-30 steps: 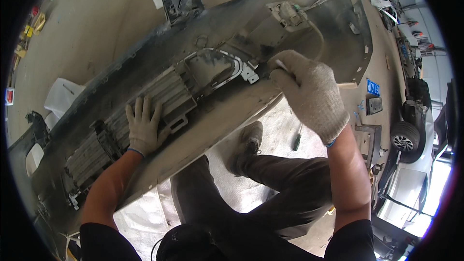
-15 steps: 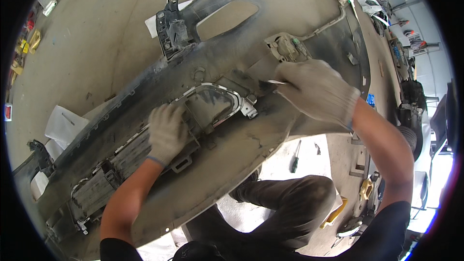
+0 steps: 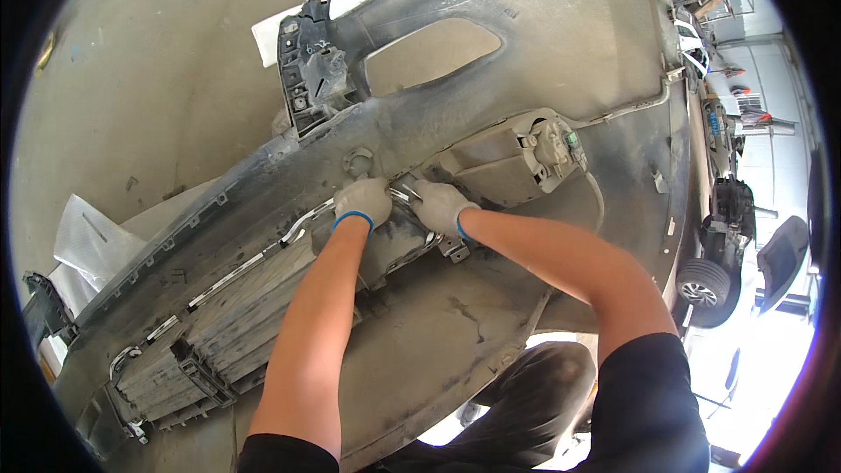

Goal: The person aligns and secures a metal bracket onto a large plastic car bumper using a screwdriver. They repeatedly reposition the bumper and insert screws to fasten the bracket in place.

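While knit-gloved right grip (image 3: 440,208) clamps slim metal tool (image 3: 410,191), can't tell left grip (image 3: 364,200); dusty curved panel (image 3: 429,311) beneath.

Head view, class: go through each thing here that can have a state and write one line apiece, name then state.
Bumper, inner side up, dusty
Left hand, gloved, at the bumper, fingers hidden
Right hand, gloved, closed on a thin tool
Thin tool, held, partly hidden
Slatted panel, fitted in the bumper, dusty
Grey housing, attached to the bumper
Wheel, upright
White wrapping, creased
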The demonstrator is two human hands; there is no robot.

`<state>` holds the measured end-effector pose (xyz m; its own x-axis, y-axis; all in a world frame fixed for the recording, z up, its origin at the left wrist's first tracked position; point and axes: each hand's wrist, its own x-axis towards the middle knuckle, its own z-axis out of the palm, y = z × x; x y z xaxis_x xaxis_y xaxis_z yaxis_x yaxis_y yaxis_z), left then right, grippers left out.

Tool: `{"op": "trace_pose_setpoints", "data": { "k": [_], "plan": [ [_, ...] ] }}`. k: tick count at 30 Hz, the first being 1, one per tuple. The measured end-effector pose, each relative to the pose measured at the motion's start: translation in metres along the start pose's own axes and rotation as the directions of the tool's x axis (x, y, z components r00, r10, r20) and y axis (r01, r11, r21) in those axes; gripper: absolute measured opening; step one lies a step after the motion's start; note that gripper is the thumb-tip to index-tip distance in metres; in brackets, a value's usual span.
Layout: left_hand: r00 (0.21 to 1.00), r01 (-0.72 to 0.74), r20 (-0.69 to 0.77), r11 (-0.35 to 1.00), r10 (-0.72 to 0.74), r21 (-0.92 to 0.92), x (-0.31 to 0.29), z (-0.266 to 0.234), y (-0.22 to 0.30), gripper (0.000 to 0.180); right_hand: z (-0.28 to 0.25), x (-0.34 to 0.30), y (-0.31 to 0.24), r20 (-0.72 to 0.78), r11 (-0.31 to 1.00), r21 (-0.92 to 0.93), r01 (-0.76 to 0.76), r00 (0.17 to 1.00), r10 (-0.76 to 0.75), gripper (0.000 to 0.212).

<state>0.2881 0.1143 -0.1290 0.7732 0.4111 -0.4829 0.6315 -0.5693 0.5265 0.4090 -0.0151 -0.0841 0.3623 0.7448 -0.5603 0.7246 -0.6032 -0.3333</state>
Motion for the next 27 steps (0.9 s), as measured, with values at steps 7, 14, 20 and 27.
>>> {"op": "trace_pose_setpoints", "data": {
  "k": [7,14,20,27],
  "plan": [
    [0.996,-0.018,0.091,0.999,0.022,-0.043,0.018,0.017,-0.028,0.035,0.04,0.02,0.009,-0.008,0.997,-0.067,-0.04,0.999,0.039,0.024],
    [0.996,0.088,0.0,0.996,-0.088,0.029,-0.014,-0.002,0.011,0.026,0.037,0.007,0.016,-0.104,0.996,-0.091,0.0,0.995,-0.009,0.029],
    [0.838,-0.269,-0.493,0.963,0.234,0.0,-0.149,-0.035,-0.02,0.025,0.052,0.003,0.05,-0.114,0.967,-0.126,0.222,0.965,-0.236,0.022],
    [0.983,0.084,-0.169,0.995,-0.073,0.057,-0.452,-0.117,-0.088,0.037,0.001,0.004,-0.029,0.216,0.675,-0.685,0.276,0.961,-0.174,0.025]
  ]
}}
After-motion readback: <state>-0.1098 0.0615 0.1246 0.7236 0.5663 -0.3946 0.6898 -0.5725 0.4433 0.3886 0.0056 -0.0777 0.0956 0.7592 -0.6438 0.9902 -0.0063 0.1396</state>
